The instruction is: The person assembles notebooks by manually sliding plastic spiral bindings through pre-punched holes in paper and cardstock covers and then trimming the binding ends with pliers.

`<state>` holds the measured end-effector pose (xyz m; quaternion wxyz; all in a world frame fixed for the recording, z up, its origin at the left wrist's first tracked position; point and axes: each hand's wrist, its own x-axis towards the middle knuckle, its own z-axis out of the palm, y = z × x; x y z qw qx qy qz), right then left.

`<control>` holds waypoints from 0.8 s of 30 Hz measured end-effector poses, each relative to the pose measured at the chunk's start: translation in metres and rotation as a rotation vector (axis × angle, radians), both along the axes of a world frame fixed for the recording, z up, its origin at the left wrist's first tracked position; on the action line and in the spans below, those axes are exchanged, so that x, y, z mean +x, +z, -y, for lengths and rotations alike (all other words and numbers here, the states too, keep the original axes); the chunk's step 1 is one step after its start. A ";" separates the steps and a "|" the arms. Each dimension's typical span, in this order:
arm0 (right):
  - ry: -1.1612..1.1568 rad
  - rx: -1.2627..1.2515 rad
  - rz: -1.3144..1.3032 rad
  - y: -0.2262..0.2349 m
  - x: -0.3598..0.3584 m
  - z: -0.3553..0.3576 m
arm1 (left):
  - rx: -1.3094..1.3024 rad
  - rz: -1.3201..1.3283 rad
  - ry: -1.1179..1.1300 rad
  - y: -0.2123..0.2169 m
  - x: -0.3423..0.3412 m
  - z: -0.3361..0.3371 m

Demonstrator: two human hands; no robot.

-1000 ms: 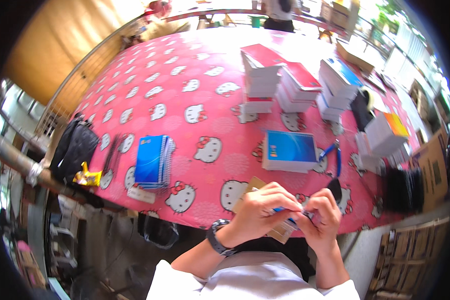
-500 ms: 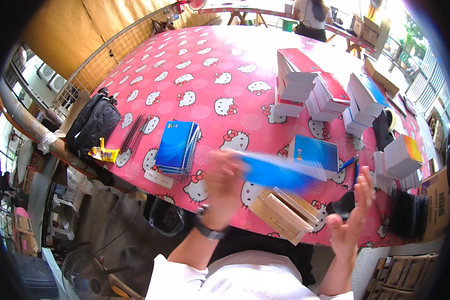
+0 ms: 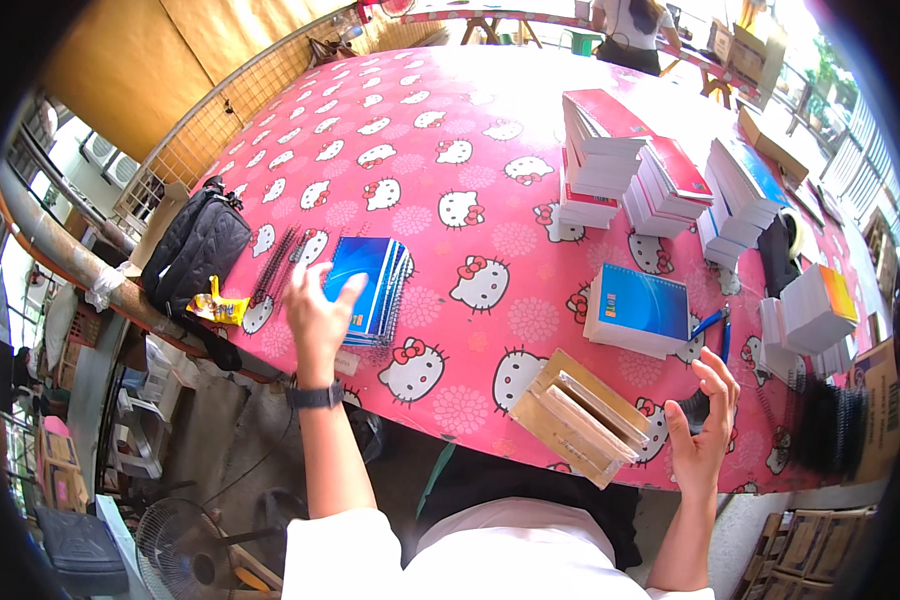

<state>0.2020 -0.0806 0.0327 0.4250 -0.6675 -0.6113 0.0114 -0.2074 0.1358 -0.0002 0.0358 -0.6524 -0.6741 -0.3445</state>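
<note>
My left hand (image 3: 320, 312), fingers and thumb spread, is at the stack of blue-covered, wire-bound notebooks (image 3: 376, 298) lying on the pink, cat-patterned tablecloth (image 3: 450, 360); I cannot tell whether it touches them. My right hand (image 3: 705, 428), fingers loosely parted, hovers beside the tan, slotted board (image 3: 568, 416).

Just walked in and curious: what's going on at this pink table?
The person's left hand is spread at the left side of a stack of blue spiral notebooks; contact is hard to tell. The right hand is open and empty, to the right of a slotted wooden stand. Beyond the stand, another blue-covered stack lies on the pink tablecloth beside a blue-handled tool.
</note>
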 end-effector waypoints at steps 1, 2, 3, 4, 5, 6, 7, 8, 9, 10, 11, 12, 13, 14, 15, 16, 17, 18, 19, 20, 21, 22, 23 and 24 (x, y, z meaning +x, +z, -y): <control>-0.002 0.004 0.005 -0.001 0.003 0.001 | -0.214 0.068 -0.037 0.016 0.019 -0.003; -0.005 0.010 0.005 -0.001 0.004 0.002 | -0.265 -0.030 -0.030 0.021 0.032 -0.004; -0.009 0.016 0.004 -0.001 0.005 0.003 | -0.315 -0.128 -0.024 0.023 0.040 -0.005; -0.013 0.017 -0.003 -0.002 0.005 0.005 | -0.346 -0.115 -0.077 0.026 0.041 -0.007; -0.021 0.013 -0.015 -0.002 0.006 0.006 | -0.353 -0.112 -0.096 0.025 0.039 -0.009; -0.028 0.008 -0.028 -0.002 0.006 0.006 | -0.361 -0.110 -0.115 0.024 0.035 -0.011; -0.038 0.001 -0.041 -0.003 0.007 0.007 | -0.370 -0.108 -0.135 0.023 0.033 -0.013; -0.040 -0.001 -0.035 -0.004 0.008 0.007 | -0.380 -0.108 -0.111 0.022 0.034 -0.013; -0.039 -0.004 -0.030 -0.006 0.009 0.008 | -0.385 -0.106 -0.070 0.022 0.034 -0.012; -0.039 -0.004 -0.019 -0.006 0.011 0.008 | -0.388 -0.100 -0.031 0.021 0.037 -0.013; -0.039 -0.003 -0.019 -0.007 0.012 0.009 | -0.390 -0.093 0.009 0.020 0.039 -0.013; -0.036 -0.003 -0.018 -0.007 0.013 0.009 | -0.420 -0.099 0.092 0.021 0.039 -0.014; -0.036 0.001 -0.022 -0.008 0.013 0.009 | -0.430 -0.091 0.107 0.024 0.039 -0.013; -0.036 0.003 -0.026 -0.008 0.014 0.009 | -0.439 -0.083 0.123 0.025 0.038 -0.010; -0.035 0.004 -0.030 -0.007 0.015 0.008 | -0.448 -0.074 0.138 0.026 0.037 -0.007; -0.034 0.002 -0.035 -0.008 0.014 0.008 | -0.468 -0.120 0.125 0.026 0.036 -0.004; -0.029 -0.002 -0.039 -0.008 0.013 0.007 | -0.464 -0.151 0.100 0.026 0.036 -0.002; -0.024 -0.005 -0.044 -0.008 0.011 0.007 | -0.460 -0.183 0.074 0.026 0.035 -0.001; -0.019 -0.010 -0.044 -0.007 0.010 0.006 | -0.457 -0.209 0.048 0.025 0.036 0.000; -0.010 -0.009 -0.037 -0.008 0.010 0.006 | -0.476 -0.196 0.045 0.025 0.037 -0.001; -0.003 -0.008 -0.030 -0.008 0.010 0.006 | -0.478 -0.199 0.051 0.025 0.037 0.000; 0.000 -0.005 -0.022 -0.008 0.011 0.007 | -0.479 -0.202 0.051 0.026 0.039 0.000; -0.004 -0.007 -0.041 -0.008 0.012 0.007 | -0.479 -0.206 0.050 0.026 0.041 0.000; -0.010 -0.008 -0.061 -0.008 0.013 0.007 | -0.454 -0.203 0.039 0.026 0.039 0.001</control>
